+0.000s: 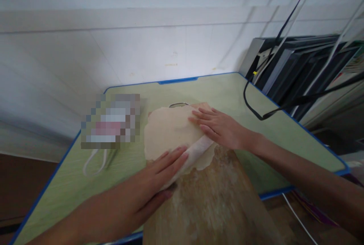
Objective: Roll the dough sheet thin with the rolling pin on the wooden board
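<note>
A pale, floury rolling pin (197, 153) lies slantwise across a broad, thin sheet of dough (167, 127). The dough, with a ragged edge, covers the far part of a wooden board (210, 199). Over the pin's near-left end rests my left hand (159, 175), its fingers stretched out flat and its thumb apart on the near side. My right hand (220, 125) lies across the far-right end, fingers extended over the dough. Both palms press on the pin from above without wrapping around it. The pin's two ends are hidden under the hands.
The board lies on a green table (227, 89) with a blue rim against a white wall. A blurred-out object (110, 121) with a white loop (95, 163) sits at the left. Black and white cables (263, 116) hang at the right, before dark upright panels (298, 70).
</note>
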Motion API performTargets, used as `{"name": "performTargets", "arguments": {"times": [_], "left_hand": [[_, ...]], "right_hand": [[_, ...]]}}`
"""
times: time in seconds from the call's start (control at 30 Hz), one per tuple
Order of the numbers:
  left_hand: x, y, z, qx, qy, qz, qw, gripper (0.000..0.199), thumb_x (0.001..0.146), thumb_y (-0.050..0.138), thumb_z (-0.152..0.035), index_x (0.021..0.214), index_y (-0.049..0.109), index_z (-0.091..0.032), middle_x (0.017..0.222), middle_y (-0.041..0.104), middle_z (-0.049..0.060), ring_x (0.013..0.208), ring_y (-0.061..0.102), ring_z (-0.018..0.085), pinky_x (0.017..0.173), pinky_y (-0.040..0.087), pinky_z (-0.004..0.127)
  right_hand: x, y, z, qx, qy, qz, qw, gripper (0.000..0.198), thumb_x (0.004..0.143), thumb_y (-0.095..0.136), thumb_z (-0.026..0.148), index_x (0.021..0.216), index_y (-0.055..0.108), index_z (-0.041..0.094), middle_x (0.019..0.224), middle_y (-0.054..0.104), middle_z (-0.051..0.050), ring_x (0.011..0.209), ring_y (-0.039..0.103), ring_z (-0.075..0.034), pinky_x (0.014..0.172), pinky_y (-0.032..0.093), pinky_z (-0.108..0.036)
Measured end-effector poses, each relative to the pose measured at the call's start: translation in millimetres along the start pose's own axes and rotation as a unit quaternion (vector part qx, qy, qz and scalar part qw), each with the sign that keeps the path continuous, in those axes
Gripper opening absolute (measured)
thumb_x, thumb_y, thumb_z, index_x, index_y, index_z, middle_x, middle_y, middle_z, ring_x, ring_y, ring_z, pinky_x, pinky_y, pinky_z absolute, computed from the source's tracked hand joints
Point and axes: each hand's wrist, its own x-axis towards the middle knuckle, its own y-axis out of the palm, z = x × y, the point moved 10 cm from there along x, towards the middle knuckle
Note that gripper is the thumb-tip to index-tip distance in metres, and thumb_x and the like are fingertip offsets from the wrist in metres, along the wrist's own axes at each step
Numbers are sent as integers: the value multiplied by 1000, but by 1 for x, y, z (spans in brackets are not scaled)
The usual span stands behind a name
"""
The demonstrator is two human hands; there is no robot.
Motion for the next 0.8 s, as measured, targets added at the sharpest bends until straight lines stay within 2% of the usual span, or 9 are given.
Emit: {"name": "performTargets", "arguments": {"times": [0.13,0.33,0.43,0.57,0.7,0.8], "left_hand": [[-1,12,-10,26,22,-6,999,69,93,36,-19,148,-3,-34,157,5,-3,141,19,22,112,26,42],[-8,26,-10,65,32,-14,997,76,86,30,-3,148,-1,-32,157,7,-4,141,20,18,113,27,38],[-8,22,-13,94,49,-23,994,75,86,30,-3,148,0,-33,156,13,-3,139,25,16,112,29,37],[0,7,-10,153,56,-44,986,68,91,31,-8,148,3,-32,154,25,2,137,32,17,108,36,38],[7,-12,-5,222,62,-103,968,51,96,38,-26,145,23,-22,145,41,11,130,42,22,102,43,38],[7,-18,-12,281,88,-150,944,38,98,34,-32,131,45,-16,120,60,13,109,58,24,90,50,38]], "right_hand": [[-18,-5,5,10,2,-17,1000,49,97,20,32,136,45,14,143,44,-9,136,31,-21,110,28,-45],[-37,-7,6,25,30,-42,998,46,98,26,31,136,46,13,141,46,-10,134,36,-21,110,30,-46],[-46,-7,7,24,45,-49,997,46,98,28,33,136,45,13,141,47,-9,133,37,-22,109,33,-46],[-56,-8,13,-3,44,-58,997,48,98,29,35,137,44,12,139,48,-10,130,42,-22,106,38,-46],[-63,-11,21,-40,17,-88,995,48,97,36,35,136,43,7,138,49,-15,127,45,-25,103,41,-45],[-67,-12,28,-62,-34,-107,992,44,95,40,33,130,48,7,135,52,-16,127,46,-26,101,43,-44]]}}
